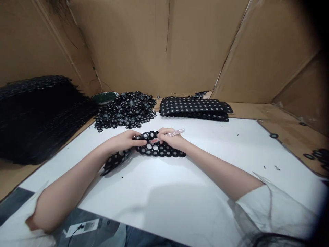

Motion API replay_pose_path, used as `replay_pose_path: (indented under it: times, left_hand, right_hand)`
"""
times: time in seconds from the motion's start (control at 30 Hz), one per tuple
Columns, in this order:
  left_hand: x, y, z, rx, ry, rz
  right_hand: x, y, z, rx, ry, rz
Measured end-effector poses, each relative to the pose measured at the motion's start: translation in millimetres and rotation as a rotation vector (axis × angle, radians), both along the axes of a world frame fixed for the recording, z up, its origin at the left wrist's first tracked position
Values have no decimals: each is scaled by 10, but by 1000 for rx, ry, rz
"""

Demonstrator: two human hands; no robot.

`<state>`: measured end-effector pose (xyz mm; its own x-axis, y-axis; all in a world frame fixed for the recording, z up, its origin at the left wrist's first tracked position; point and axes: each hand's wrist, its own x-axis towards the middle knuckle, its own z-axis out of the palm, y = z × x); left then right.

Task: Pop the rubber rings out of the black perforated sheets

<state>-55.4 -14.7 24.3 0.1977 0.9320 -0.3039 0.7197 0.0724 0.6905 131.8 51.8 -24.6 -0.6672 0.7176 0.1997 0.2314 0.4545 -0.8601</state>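
Note:
A strip of joined black rings (164, 150) with pale round centres lies across the middle of the white board, its left part bending down toward me. My left hand (128, 140) pinches the strip's upper left part, thumb on top. My right hand (168, 136) is closed around a clear, pen-like tool (179, 131) with a reddish part near its tip. That tip points left, at the rings beside my left thumb. Some of the right fingers are hidden behind the strip and tool.
Behind my hands are a heap of loose black rings (125, 111), a green-filled dish (105, 97) and a folded ring sheet (195, 106). A tall black stack (38, 116) stands left. Loose rings (321, 156) lie right. Cardboard walls (154, 44) enclose the white board (218, 137).

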Motion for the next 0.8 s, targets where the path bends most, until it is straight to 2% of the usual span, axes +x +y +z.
replay_pose_path:
  times: [0.1, 0.23, 0.33, 0.43, 0.57, 0.8]
  left_hand:
    - [-88, 42, 8, -22, 73, -50]
    - [-128, 52, 5, 192, 281, -102]
    - [-97, 64, -41, 326, 254, -38]
    - [-57, 114, -146, 368, 165, 7]
    - [-38, 179, -251, 347, 31, -7]
    - [-34, 159, -207, 208, -46, 74]
  right_hand:
    - [36, 62, -19, -87, 143, -26]
    - [32, 74, -49, -89, 178, -83]
    - [23, 61, -61, -76, 152, -75]
    - [23, 51, -60, -77, 144, -54]
    - [42, 52, -36, -92, 159, -44]
    - [55, 41, -24, -72, 126, 13]
